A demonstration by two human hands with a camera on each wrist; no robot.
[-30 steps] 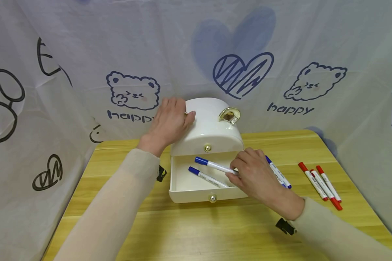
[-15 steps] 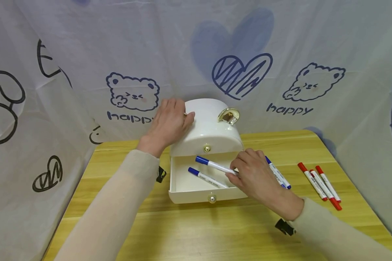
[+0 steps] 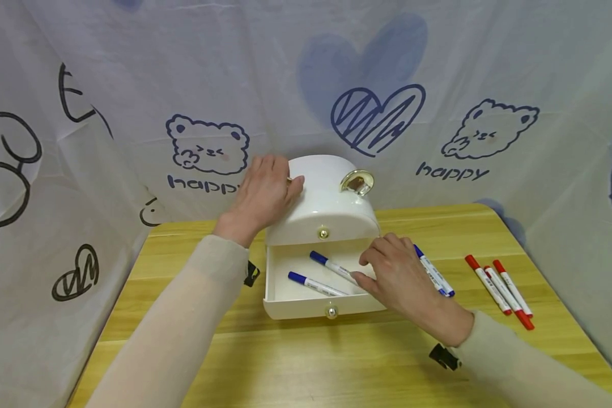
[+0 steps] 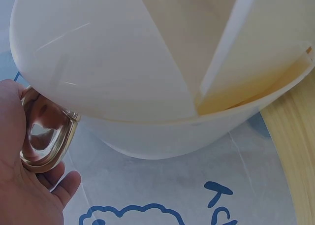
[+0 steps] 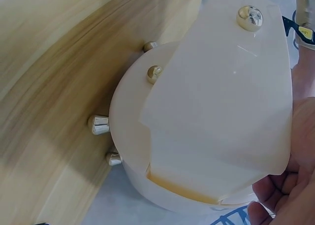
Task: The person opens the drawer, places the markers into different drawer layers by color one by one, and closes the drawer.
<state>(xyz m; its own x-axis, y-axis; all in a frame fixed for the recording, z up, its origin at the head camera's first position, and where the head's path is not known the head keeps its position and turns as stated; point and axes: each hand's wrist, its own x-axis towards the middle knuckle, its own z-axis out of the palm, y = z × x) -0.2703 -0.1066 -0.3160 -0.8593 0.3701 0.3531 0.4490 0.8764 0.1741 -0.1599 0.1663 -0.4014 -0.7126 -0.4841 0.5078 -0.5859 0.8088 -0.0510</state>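
A white rounded storage box [image 3: 323, 190] stands at the back of the table, its lower drawer [image 3: 298, 309] pulled out. My left hand [image 3: 265, 195] grips the gold handle [image 4: 47, 136] on the box's left side, its fingers curled round it in the left wrist view. Inside the drawer lie two blue-capped markers, the rear one [image 3: 334, 268] and the front one [image 3: 316, 284]. Over the drawer's right side my right hand [image 3: 400, 275] is spread loosely, thumb and forefinger apart. Its thumb tip overlaps the rear marker's end, so whether they touch is unclear.
Right of the box lie blue-capped markers [image 3: 433, 272], partly behind my right hand. Farther right are three red-capped markers [image 3: 505, 290]. A second gold handle [image 3: 357, 182] sticks out on the box's right. A printed white cloth [image 3: 285, 73] hangs close behind the table.
My right hand has let go of the blue marker, which now lies in the drawer. The other marker in there has shifted slightly left and toward the front. My left hand stays put.
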